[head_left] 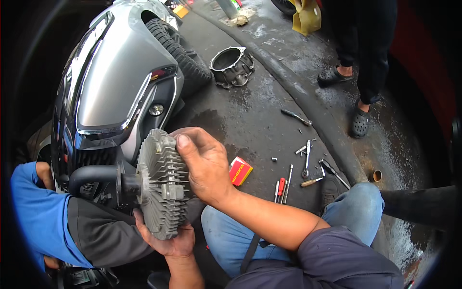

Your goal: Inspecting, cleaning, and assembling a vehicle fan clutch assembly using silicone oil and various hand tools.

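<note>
A grey finned fan clutch (163,188) stands on edge in front of me, held between my two hands. My right hand (207,161) is closed on its upper right rim, thumb on top. From below, my left hand (168,238) cups the lower edge, with fingers partly hidden behind the fins. On the left, the clutch's hub meets or overlaps a bent black tube (94,177) with a flange; I cannot tell whether they are joined. Past my right hand, a red and yellow box (239,171) lies on the floor.
A silver car (115,72) stands ahead on the left. Beside me at left sits a person in a blue shirt (41,216). A bell-shaped metal housing (232,67), ratchets (306,159) and screwdrivers (281,185) lie on the floor. Another person's clogs (360,120) show at right.
</note>
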Demonstrator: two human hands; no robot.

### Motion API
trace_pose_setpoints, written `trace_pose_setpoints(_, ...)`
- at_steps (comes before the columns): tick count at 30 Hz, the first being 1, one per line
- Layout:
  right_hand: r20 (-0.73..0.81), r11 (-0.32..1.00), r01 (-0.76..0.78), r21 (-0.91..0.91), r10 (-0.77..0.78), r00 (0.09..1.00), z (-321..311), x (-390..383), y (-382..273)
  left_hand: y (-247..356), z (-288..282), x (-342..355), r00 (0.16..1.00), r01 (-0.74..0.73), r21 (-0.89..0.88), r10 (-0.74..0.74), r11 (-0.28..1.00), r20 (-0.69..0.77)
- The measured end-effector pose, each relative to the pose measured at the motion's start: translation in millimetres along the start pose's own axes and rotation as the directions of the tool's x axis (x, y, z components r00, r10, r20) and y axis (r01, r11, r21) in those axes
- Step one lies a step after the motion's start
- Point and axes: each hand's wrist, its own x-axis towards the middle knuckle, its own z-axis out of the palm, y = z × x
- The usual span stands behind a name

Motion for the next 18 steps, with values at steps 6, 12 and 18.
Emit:
trace_pose_setpoints(6, -0.054, 0.983, 0.132, 0.132, -0.126, 0.991, 6.6, -2.7, 0.4, -8.7, 4.6, -0.2, 0.981, -0.079, 0.210, 0.113, 0.974, -0.157)
trace_pose_setpoints(12, -0.042, 0.993, 0.076, 0.089, -0.072, 0.997, 5.0, -5.8, 1.9, 0.2, -3.9, -1.6, 0.986, -0.060, 0.164, 0.084, 0.985, -0.142)
trace_pose_setpoints(18, -0.013, 0.989, 0.122, -0.079, -0.123, 0.992, 0.2, -0.2, 3.4, -0.9, -2.7, -1.4, 0.997, -0.034, 0.101, 0.041, 0.994, -0.065)
